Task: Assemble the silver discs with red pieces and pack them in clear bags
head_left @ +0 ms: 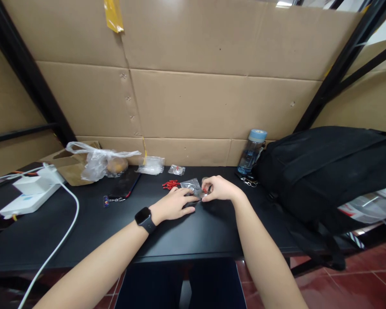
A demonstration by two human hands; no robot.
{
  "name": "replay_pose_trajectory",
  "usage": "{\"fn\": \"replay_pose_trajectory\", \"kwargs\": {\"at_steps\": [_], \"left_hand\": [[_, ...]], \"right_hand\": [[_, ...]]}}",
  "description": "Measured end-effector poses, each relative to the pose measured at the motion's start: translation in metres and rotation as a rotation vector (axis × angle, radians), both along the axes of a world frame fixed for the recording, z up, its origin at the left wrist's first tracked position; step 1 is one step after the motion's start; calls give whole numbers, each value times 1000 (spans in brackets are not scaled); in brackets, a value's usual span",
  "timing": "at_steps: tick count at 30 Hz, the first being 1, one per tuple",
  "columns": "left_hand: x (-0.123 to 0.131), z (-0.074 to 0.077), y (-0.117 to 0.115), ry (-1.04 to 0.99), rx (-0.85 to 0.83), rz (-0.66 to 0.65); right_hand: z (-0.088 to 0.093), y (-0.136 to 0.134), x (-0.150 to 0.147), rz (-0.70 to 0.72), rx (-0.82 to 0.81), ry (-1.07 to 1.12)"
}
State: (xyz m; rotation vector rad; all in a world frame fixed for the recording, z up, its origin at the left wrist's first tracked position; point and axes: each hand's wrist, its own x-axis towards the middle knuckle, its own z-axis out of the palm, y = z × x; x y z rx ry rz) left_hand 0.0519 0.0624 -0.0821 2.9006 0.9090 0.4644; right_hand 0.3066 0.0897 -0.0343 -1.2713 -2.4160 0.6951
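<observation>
My left hand [174,204], with a black smartwatch [145,219] on its wrist, lies on the black table [83,231] and presses down a small clear plastic bag [192,186] with its fingers. My right hand [219,189] is pinched at the bag's right end, on something small and red that I cannot make out. A little heap of small red parts [170,184] lies just left of the bag. Another small clear bag with red parts [176,170] lies farther back.
A black backpack [324,171] fills the table's right side, with a blue-capped water bottle [251,153] beside it. At the left are a phone [125,185], a plastic bag with food [104,163] on a paper bag, a white power strip [30,193] and cable. Cardboard walls stand behind.
</observation>
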Motion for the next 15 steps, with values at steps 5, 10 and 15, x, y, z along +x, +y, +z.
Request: {"fn": "replay_pose_trajectory", "kwargs": {"at_steps": [5, 10, 15], "left_hand": [[-4, -2, 4, 28, -55, -46], [-8, -2, 8, 27, -112, -61], [-10, 0, 8, 18, -133, -74]], "right_hand": [[-5, 2, -2, -8, -63, -53], [-8, 2, -7, -46, 8, -99], [-6, 0, -7, -4, -84, -106]]}}
